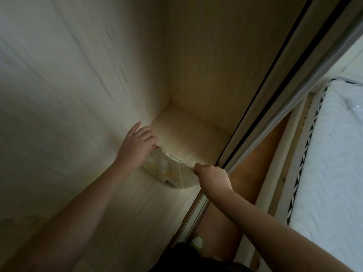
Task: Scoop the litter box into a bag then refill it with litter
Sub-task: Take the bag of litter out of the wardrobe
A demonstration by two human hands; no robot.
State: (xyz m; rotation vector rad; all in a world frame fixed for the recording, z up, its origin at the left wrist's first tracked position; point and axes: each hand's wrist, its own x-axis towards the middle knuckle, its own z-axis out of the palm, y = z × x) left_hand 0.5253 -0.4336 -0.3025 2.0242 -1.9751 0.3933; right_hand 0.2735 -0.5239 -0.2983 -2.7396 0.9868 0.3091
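Pale wood-grain panels form the walls and floor of an open wardrobe compartment, dimly lit. A sliding-door track runs along its right edge. A pale printed bag, yellowish markings blurred, is seen on the compartment floor near the front edge. The left hand is curled over the bag's upper left corner and grips it. The right hand is clenched on the bag's right edge, pinching it. Outside the wardrobe, an orange-brown floor and a white mattress are seen at right.
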